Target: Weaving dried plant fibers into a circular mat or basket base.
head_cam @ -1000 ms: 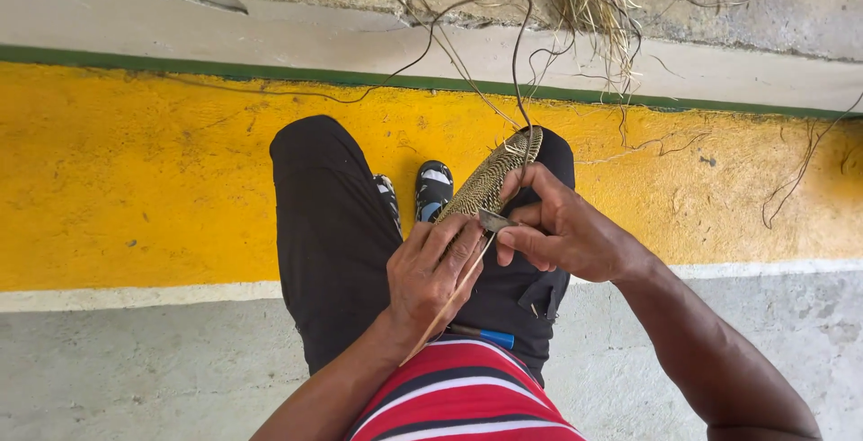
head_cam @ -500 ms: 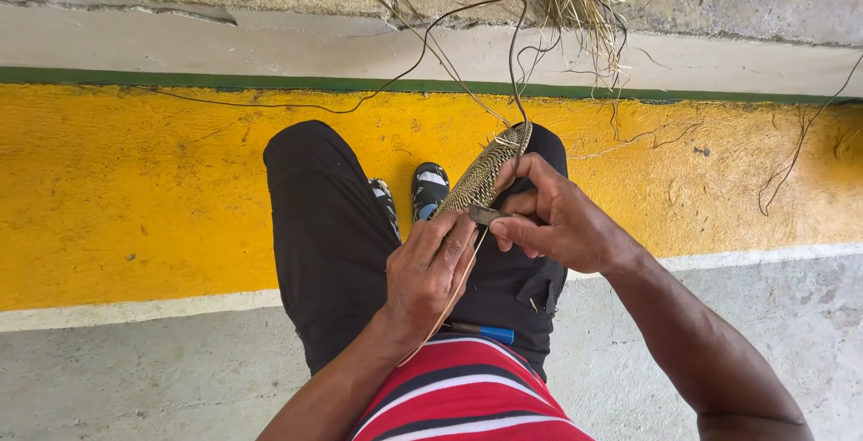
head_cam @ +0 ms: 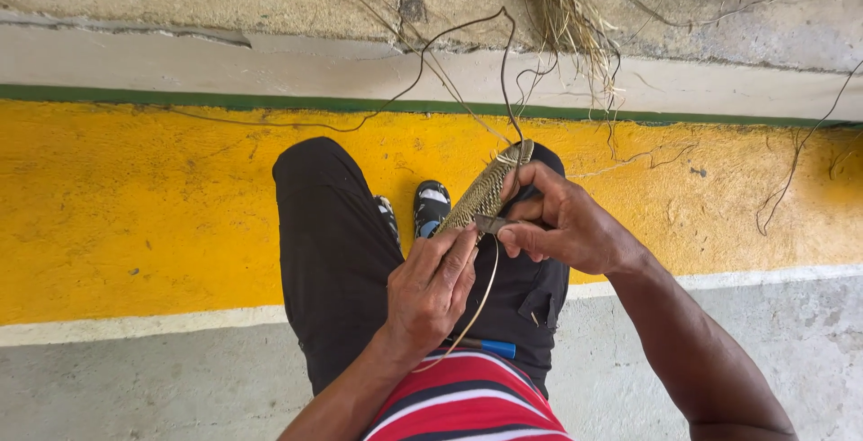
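Woven strip (head_cam: 485, 191) sits mid-frame, held in the air above the person's lap, over the right thigh of the black trousers (head_cam: 333, 252). Nothing carries it but the two hands. Narrow, flat, tight weave, tan-olive. Long axis runs diagonal: lower end toward the person at lower left, far end up and right toward the yellow band (head_cam: 135, 207) of the wall. Far end fans into loose dark strands (head_cam: 467, 32) that arc up over the green line (head_cam: 180, 99) to the grey ledge (head_cam: 180, 54).

Left hand (head_cam: 431, 293): grip closed on the strip's lower end, fingertips pinching the edge. A pale single strand (head_cam: 485, 302) loops down from there, toward the striped red shirt (head_cam: 467, 400).

Right hand (head_cam: 562, 221): grip closed around a small dark tool (head_cam: 493, 222), thumb and forefinger pressed at the strip's mid edge. Cannot tell what kind of tool it is.

Room: open air left of the strip over the left thigh; right side taken up by the right forearm. Below, between the knees, two dark shoes (head_cam: 430, 207) on the floor. A blue pen-like thing (head_cam: 494, 348) lies at the waist.

Clutter up top: a bundle of dry fibres (head_cam: 557, 9) hangs over the ledge just beyond the strip's far end, and its stray stems trail down the yellow band to the right. Grey lower wall band (head_cam: 135, 378) at both bottom corners.
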